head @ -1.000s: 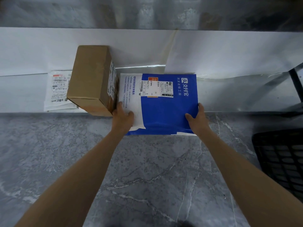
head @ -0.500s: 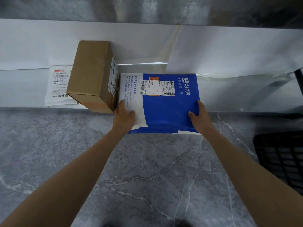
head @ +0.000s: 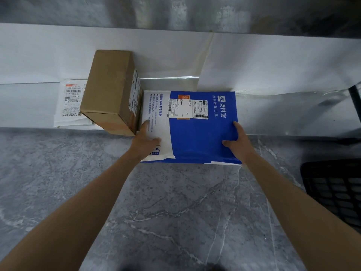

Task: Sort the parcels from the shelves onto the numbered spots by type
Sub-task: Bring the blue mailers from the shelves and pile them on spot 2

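A flat blue-and-white mailer parcel [head: 203, 133] with a shipping label lies on the low white shelf [head: 283, 114], its near edge sticking out over the floor. My left hand [head: 145, 140] grips its near left corner, thumb on top. My right hand [head: 235, 144] grips its near right edge. Just left of it stands a brown cardboard box [head: 109, 89], touching the mailer's left side. Behind the box, a flat white parcel [head: 68, 104] with a printed label lies on the shelf, partly hidden.
Grey marbled floor [head: 166, 212] spreads below the shelf. A black mesh basket [head: 336, 186] sits at the right edge. White paper lines the shelf's back wall [head: 273, 61]. A dark shelf post [head: 354, 102] stands far right.
Both hands have stayed on the blue mailer. It has slid slightly toward me, so more of it overhangs the shelf edge. The view has shifted a little.
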